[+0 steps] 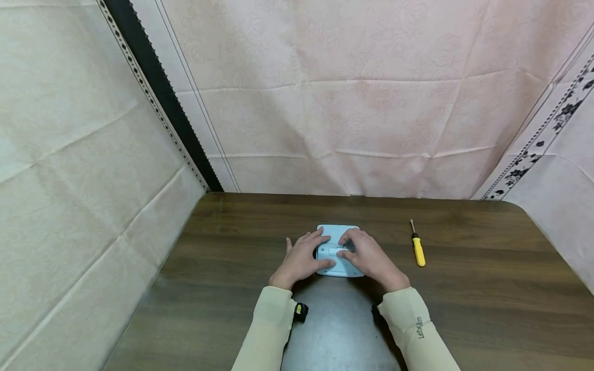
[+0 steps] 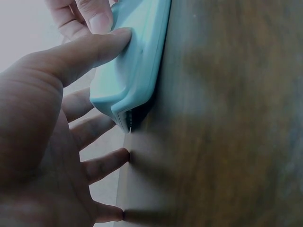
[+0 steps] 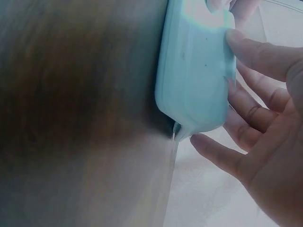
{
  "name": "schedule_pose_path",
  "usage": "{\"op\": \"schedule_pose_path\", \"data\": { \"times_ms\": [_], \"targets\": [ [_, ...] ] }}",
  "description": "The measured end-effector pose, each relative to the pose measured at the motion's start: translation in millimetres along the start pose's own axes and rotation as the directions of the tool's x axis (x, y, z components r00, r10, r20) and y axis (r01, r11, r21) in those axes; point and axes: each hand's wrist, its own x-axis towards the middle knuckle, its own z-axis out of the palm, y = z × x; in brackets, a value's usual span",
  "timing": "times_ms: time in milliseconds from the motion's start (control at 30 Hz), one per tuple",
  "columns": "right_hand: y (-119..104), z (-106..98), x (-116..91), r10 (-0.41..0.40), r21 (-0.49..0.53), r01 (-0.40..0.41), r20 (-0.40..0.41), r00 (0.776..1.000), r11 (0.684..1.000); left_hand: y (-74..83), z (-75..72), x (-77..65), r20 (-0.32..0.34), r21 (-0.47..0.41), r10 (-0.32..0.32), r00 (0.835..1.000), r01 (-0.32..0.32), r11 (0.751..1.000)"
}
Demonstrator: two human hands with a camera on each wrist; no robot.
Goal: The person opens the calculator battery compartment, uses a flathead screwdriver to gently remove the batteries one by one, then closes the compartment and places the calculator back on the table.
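Blue device (image 1: pixel 331 251) on worktop (image 1: pixel 232 268), between both hands. Left hand (image 1: pixel 303 257): fingers spread, thumb pressing device; left wrist view adds two outer fingers clear of it. Right hand (image 1: pixel 371 257): thumb touches device, can't tell if pinching. Only head view shows yellow-handled screwdriver (image 1: pixel 418 251), right of right hand.

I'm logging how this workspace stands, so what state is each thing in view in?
Light blue device: lying on the table; whether it is open is unclear.
Left grip: thumb on the device, fingers spread.
Right grip: touching the device; whether it pinches anything is unclear.
Screwdriver: lying untouched on the table, tip toward the cloth.
Cloth: creased, behind the table.
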Motion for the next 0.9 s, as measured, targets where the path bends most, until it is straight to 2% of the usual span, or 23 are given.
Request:
{"op": "schedule_pose_path", "data": {
  "times_ms": [300, 533, 900],
  "targets": [
    [-3.4, -3.8, -0.4, 0.037, 0.027, -0.037, 0.001, 0.999, 0.999, -1.0, 0.2, 0.7, 0.008, 0.004, -0.007, 1.0, 0.007, 1.0],
    [-2.1, -4.9, -0.6, 0.023, 0.039, -0.022, -0.005, 1.0, 0.999, 0.5, -1.3, -0.4, 0.008, -0.009, -0.007, 1.0, 0.007, 1.0],
    [-4.8, -5.7, -2.2, 0.002, 0.074, 0.002, -0.057, 0.998, 0.997, 0.8, -0.9, -0.6, -0.001, -0.017, -0.006, 1.0, 0.006, 1.0]
  ]
}}
